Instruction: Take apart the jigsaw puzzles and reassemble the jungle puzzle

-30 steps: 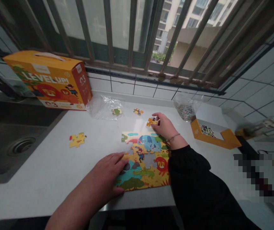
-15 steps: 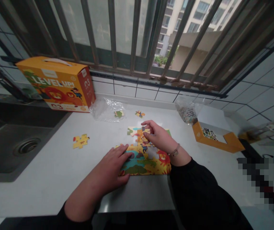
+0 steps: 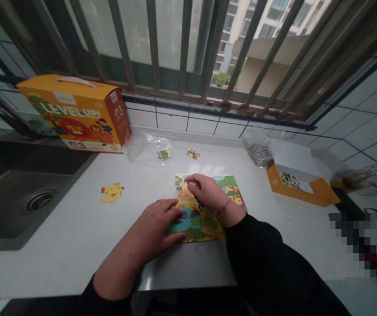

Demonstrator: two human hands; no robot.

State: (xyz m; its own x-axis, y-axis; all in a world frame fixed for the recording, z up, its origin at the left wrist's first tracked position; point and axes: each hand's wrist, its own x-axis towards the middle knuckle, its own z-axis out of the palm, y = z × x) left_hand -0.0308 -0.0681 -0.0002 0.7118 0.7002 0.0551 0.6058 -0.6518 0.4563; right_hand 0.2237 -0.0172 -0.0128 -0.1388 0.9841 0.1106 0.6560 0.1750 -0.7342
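A colourful jigsaw puzzle [image 3: 195, 233] lies flat near the counter's front edge. My left hand [image 3: 154, 228] rests at its left side, fingers apart, the fingertips over the puzzle's edge. Above the upper middle of the puzzle is my right hand [image 3: 206, 191], its thumb and fingers pinched together; what lies between them is too small to name. Part of the picture is hidden under this hand. A joined yellow piece group [image 3: 112, 192] lies apart on the left. Farther back are a green piece [image 3: 164, 154] and an orange-yellow piece [image 3: 193, 154].
A yellow box [image 3: 76, 118] stands at the back left beside a sink [image 3: 40, 202]. Crumpled clear plastic [image 3: 145, 149] lies near it. At the back right are a bag of pieces [image 3: 259, 153] and an open orange box [image 3: 302, 195] holding pieces.
My right hand has moved a little left over the puzzle, uncovering its upper right part. My left hand stays at the left side, its thumb slightly farther over the puzzle.
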